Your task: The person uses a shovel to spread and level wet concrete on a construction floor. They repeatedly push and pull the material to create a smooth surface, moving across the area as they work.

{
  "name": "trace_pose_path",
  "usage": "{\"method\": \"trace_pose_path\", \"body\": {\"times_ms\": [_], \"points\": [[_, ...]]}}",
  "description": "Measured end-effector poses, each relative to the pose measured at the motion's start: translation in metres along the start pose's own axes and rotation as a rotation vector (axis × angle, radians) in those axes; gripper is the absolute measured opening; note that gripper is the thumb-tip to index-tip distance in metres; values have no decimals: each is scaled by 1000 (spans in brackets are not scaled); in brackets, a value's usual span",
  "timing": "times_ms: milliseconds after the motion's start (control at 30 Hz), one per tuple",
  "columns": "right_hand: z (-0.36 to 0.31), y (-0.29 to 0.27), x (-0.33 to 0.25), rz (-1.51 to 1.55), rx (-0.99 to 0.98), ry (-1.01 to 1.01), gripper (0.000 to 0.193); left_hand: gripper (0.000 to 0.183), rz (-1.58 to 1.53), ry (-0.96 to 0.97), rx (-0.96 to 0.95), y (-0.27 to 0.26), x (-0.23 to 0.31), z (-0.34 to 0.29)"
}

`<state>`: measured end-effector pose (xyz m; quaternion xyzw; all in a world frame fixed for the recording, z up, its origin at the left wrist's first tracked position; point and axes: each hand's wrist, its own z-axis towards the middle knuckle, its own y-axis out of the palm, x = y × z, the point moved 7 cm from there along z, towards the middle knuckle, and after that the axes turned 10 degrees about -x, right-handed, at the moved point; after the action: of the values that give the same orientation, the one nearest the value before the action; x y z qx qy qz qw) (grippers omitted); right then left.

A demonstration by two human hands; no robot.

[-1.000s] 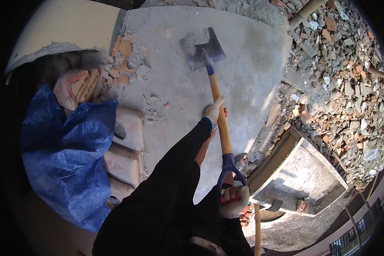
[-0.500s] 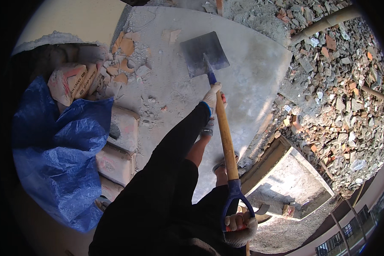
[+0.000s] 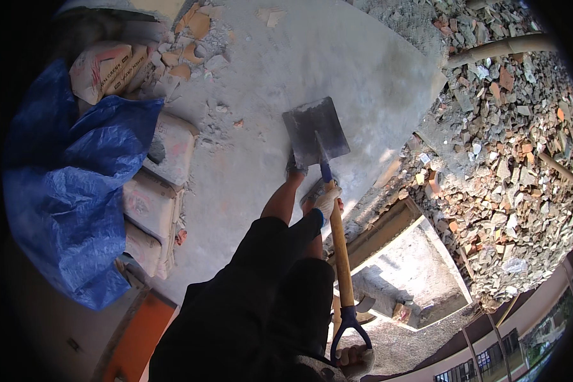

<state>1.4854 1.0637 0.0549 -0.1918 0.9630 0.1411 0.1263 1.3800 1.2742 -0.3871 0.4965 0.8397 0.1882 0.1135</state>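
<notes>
The left hand [image 3: 328,200] is wrapping tight around the shovel [image 3: 325,165] shaft just below the blade, while the right hand [image 3: 355,360] is clamping its blue handle near the body. The blade is hovering over the concrete floor [image 3: 363,83]. Cement bags [image 3: 162,172] under a blue tarp [image 3: 70,191] are lying left; rubble [image 3: 509,159] is piling right.

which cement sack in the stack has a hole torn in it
The top sack of the stack beside the blue tarp: a dark torn hole shows at its left end, while the sacks under it look whole.
</notes>
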Motion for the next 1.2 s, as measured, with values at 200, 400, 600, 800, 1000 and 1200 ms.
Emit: {"method": "trace_pose_path", "body": {"times_ms": [200,400,600,800,1000,1200], "points": [[225,168,51,350,-119,-24,23,48,-67,251,-15,44,180,-29],[289,430,14,449,-803,15,18,75,-157,143,-860,118,291,-114],[152,223,-9,140,-678,-33,28,71,-415,352,-387,124,268,-79],[46,-5,-75,329,-648,147,30,32,-486,39,-298,67,57,-21],[17,-104,-52,-63,-115,122,28,34,-572,137,-183,-24,-57,-38],[10,-82,-21,-177,-41,187,27,39,-706,61,-185,-89,-43,-70]]}}
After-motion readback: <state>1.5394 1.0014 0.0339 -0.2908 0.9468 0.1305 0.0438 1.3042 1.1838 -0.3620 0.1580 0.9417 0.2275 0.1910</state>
